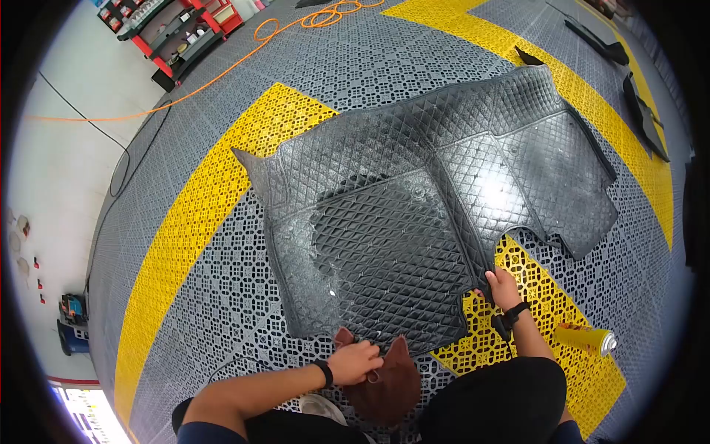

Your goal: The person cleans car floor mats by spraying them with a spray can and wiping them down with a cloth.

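Note:
A large black quilted car floor mat (392, 244) lies spread out in front of my knees. Its lower middle panel looks dark and matte, while a greyish, shiny film shows around it and on the right-hand panel. At the mat's near edge, my left hand (355, 364) is closed on a brown cloth (384, 388), which hangs down between my legs. My right hand (504, 288) pinches the mat's edge beside the cut-out in its near side. A yellow spray can (580, 338) with a silvery end lies on its side to the right of my right forearm.
Grey and yellow perforated tiles (185, 177) cover the floor. An orange hose (222, 85) runs across the back left, near a red shelf cart (177, 37) with bottles. Dark trim-like pieces (642, 115) lie at far right. A thin black cable (126, 152) trails by the white wall.

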### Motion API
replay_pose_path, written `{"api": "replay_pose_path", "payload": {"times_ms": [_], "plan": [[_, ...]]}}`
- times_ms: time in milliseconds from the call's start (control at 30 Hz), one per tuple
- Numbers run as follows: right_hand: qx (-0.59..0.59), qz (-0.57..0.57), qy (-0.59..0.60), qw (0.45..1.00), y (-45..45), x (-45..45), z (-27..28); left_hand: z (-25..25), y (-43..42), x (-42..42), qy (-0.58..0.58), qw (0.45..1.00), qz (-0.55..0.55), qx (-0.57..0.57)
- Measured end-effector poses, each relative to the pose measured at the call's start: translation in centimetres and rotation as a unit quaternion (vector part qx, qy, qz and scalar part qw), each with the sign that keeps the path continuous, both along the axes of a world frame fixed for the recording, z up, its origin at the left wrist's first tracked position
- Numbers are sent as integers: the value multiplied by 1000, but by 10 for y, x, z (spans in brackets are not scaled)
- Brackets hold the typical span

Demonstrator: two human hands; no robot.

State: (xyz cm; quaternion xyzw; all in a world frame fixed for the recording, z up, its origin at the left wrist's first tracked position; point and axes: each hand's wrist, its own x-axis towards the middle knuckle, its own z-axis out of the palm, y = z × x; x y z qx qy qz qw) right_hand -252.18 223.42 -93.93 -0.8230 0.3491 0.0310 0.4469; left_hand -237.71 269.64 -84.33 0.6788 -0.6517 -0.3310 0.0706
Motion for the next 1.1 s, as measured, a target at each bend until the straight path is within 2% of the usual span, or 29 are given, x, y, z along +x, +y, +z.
{"api": "replay_pose_path", "payload": {"times_ms": [33, 100, 167, 200, 233, 267, 300, 367, 433, 467, 500, 567, 600, 667, 700, 767, 833, 900, 967, 1000, 1033, 1067, 1100], "plan": [[-91, 28, 33, 995, 10, 7, 21, 11, -1, 18, 85, 995, 27, 50], [23, -36, 21, 999, 27, 21, 65, 10, 12, 64, 178, 969, 108, 130], [75, -59, -54, 994, 17, 10, 26, 41, 8, 115, 36, 971, 204, 121], [130, -64, -63, 988, 10, 8, 11, 35, 13, 146, -46, 963, 263, 36], [130, -67, -63, 987, 12, 9, 17, 32, 13, 168, -174, 922, 338, -67], [160, -71, -66, 982, 16, 12, 33, 42, 3, 186, -285, 860, 415, -84], [188, -76, -69, 977, 18, 14, 43, 40, 2, 202, -319, 827, 450, -109], [211, -93, -81, 970, 19, 15, 37, 22, -7, 201, -357, 808, 454, -117], [141, -71, -78, 984, 20, 13, 36, -28, -5, 184, -236, 840, 477, -107], [99, -45, -65, 992, 20, 13, 42, -63, 0, 166, -213, 851, 479, -29], [100, -45, -62, 992, 20, 8, 36, -74, -8, 140, -276, 828, 487, -30], [155, -129, -71, 977, 15, 4, 18, -63, -32, 92, -249, 815, 522, -30], [103, -114, -79, 985, 23, 9, 49, -51, -38, 64, -235, 839, 489, -39], [94, -110, -76, 987, 25, 8, 54, -32, -49, 8, -214, 903, 369, -56], [143, -131, -84, 977, 24, 6, 49, -16, -59, -14, -110, 938, 323, -60], [119, -118, -84, 982, 21, 7, 42, -8, -68, -44, 50, 981, 153, -108], [47, -69, -68, 994, 17, 4, 43, -29, -74, -34, 68, 988, 15, -136], [65, -74, -35, 995, 14, -1, 36, -41, -73, 14, 94, 983, 108, -115], [100, -97, -64, 988, 19, 0, 39, -28, -64, 76, -50, 958, 251, -127], [-3, -48, -38, 998, 19, -3, 38, -35, -51, 110, -101, 925, 330, -160], [-108, 1, -17, 994, 15, -2, 36, -32, -43, 148, -123, 890, 434, -67], [42, -73, -55, 995, 12, -4, 17, -26, -30, 182, -215, 857, 467, -32], [71, -79, -55, 993, 12, -3, 20, -57, -11, 217, -331, 782, 528, 20]]}}
